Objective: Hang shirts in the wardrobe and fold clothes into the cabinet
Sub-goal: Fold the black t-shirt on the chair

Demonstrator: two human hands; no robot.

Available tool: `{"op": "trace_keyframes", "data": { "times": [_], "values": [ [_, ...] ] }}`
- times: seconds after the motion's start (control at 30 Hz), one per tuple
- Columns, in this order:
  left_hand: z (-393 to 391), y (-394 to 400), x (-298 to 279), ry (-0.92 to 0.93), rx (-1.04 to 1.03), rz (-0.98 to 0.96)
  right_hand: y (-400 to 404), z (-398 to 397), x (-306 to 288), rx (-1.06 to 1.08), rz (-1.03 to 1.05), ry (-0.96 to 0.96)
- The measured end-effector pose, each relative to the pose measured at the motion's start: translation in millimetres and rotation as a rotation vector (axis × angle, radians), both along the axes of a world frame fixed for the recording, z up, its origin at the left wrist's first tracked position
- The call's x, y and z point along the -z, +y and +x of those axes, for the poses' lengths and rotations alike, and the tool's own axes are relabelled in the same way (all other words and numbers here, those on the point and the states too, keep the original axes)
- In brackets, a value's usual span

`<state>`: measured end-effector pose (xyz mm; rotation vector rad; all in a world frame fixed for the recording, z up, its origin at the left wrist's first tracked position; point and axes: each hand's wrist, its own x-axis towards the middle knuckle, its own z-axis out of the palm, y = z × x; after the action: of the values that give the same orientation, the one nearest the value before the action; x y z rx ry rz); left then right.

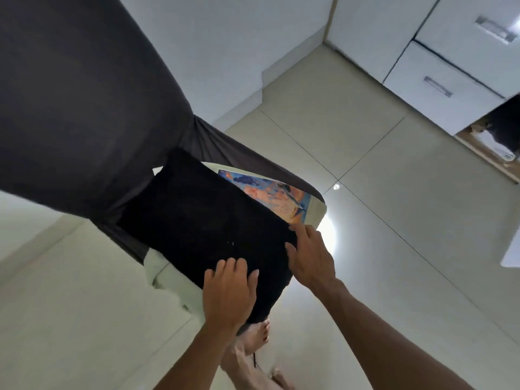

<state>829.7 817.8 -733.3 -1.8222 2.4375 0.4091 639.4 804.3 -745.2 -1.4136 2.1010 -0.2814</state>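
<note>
A folded black garment (208,220) lies on top of a pale shirt with a colourful printed picture (281,198); both rest on a dark grey cloth (84,108) that spreads up to the left. My left hand (229,294) lies flat on the near end of the black garment, fingers straight and spread. My right hand (309,257) touches the garment's right edge with straight fingers, just below the printed picture. The near end of the black garment hangs down below my left hand.
White drawers with metal handles (439,85) stand at the upper right, beside an open compartment holding dark and white clothes (503,136). A white wall (239,52) rises behind. Glossy beige floor tiles (394,220) lie below; bare feet (253,350) show under the garment.
</note>
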Motion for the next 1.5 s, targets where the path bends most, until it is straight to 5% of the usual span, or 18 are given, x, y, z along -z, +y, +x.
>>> {"op": "trace_keyframes", "data": {
  "times": [0.17,0.4,0.67,0.9,1.07,1.27,1.5],
  "values": [
    [-14,50,5,0.155,-0.783,0.128,-7,-8,7,-0.102,0.019,-0.016],
    [-40,75,22,0.493,-1.37,0.137,-13,-32,25,-0.17,-0.001,-0.161],
    [-75,77,36,0.739,-1.724,-0.03,-39,-65,34,-0.497,0.07,-0.259],
    [-113,107,57,0.999,-1.66,-0.003,-39,-102,57,-0.686,0.405,-0.538],
    [-130,132,69,1.114,-1.62,0.194,-25,-115,68,-0.804,0.563,-0.462],
    [-160,175,55,1.046,-1.612,0.249,16,-146,68,-0.639,0.681,-0.569],
    [-195,226,16,1.236,-1.61,0.285,66,-185,32,-0.448,0.815,-0.711]
  ]
}}
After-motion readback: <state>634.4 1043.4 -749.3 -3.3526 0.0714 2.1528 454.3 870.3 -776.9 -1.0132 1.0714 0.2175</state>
